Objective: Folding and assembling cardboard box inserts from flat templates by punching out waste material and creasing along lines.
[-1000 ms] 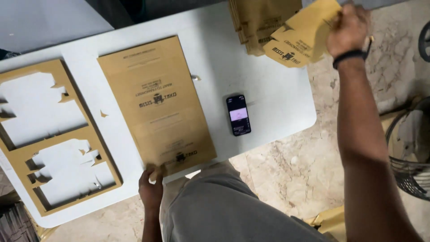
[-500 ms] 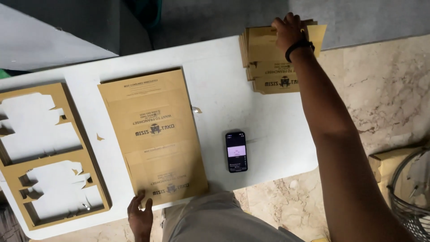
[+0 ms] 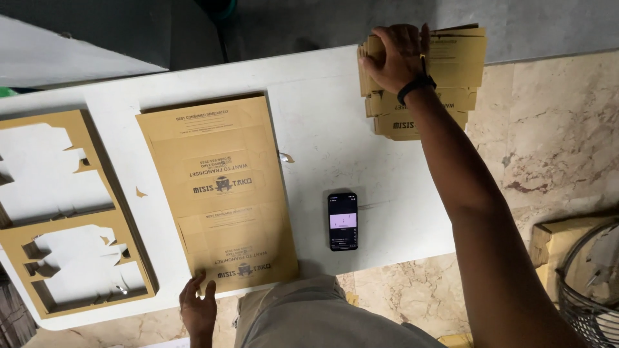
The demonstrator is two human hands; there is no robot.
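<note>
Two hands — right hand (image 3: 398,59) on card stack (image 3: 451,77) | phone (image 3: 342,221) between | left hand (image 3: 198,308) at sheet (image 3: 219,187)

The right hand (image 3: 400,59) rests palm-down on a stack of brown die-cut cardboard pieces (image 3: 451,71) at the far edge of the white table (image 3: 335,129). The left hand (image 3: 198,308) touches the near edge of a printed cardboard sheet (image 3: 219,193). A phone (image 3: 342,221) lies beside the sheet; punched-out cardboard frames (image 3: 64,212) lie further left.

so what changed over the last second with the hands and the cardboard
The right hand put down the brown die-cut piece it was holding up and now presses flat on the stack of cut pieces. The left hand stays at the printed cardboard sheet; the phone is unmoved.
</note>
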